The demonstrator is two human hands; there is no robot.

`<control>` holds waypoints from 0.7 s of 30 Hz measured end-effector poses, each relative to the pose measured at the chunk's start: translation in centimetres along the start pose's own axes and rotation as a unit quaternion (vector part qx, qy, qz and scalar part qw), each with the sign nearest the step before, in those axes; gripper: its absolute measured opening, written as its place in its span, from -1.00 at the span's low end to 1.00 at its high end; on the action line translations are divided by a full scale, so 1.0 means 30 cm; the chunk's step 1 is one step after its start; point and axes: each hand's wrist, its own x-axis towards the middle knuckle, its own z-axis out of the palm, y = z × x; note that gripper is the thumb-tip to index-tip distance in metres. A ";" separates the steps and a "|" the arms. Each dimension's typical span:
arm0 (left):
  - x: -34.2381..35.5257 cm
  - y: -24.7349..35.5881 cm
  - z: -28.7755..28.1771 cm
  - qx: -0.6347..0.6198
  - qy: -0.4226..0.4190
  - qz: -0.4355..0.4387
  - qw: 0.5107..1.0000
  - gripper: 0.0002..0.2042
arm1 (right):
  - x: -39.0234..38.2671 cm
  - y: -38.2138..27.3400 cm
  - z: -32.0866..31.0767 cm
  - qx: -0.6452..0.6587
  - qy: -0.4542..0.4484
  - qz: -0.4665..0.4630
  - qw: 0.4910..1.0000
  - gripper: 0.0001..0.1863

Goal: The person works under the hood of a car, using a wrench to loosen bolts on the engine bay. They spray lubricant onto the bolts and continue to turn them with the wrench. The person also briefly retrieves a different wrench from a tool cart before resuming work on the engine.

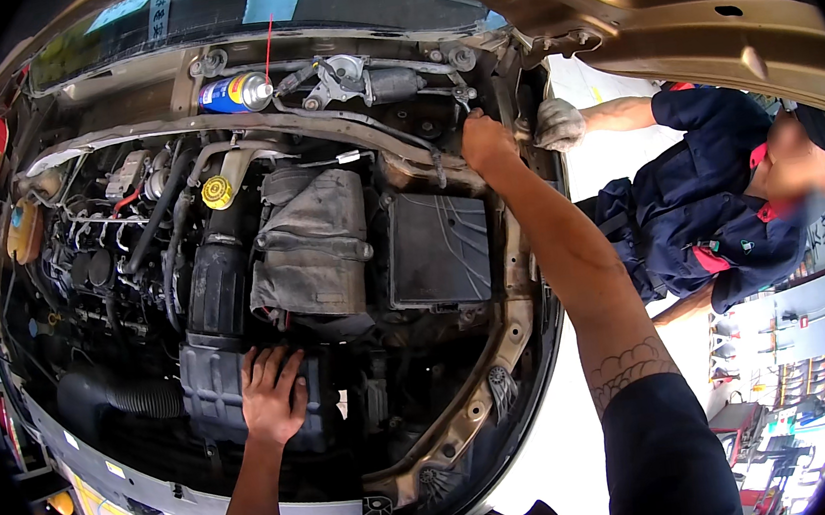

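Observation:
My left hand (pixel 274 398) rests with fingers spread on the black ribbed plastic box (pixel 208 395) at the front of the engine bay. My right arm reaches to the far right corner, where my right hand (pixel 489 146) is closed beside the end of the wiper linkage (pixel 394 84). What its fingers grip is hidden. A blue and yellow spray can (pixel 236 93) with a thin red straw lies on its side at the back, left of the wiper motor. Between my hands are a cloth-like grey cover (pixel 310 238) and a flat black box lid (pixel 439 250).
A yellow filler cap (pixel 217 193) stands among the hoses left of centre. Overhead at the right hangs the raised hood (pixel 689 22). By the right fender a co-worker in dark blue overalls (pixel 688 198) leans in, a gloved hand (pixel 559 124) near my right hand.

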 end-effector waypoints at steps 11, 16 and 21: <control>0.020 0.007 -0.003 0.017 -0.010 0.009 1.000 -0.57 | 0.019 -0.071 -0.012 -0.016 -0.019 0.026 0.999 -0.31; 0.054 -0.068 -0.036 -0.005 -0.019 0.083 0.996 -0.64 | -0.045 -0.047 -0.023 -0.050 -0.023 0.064 0.996 -0.31; 0.105 -0.192 -0.050 0.003 -0.114 0.182 0.977 -0.64 | -0.061 -0.133 0.006 -0.039 0.029 0.183 0.982 -0.51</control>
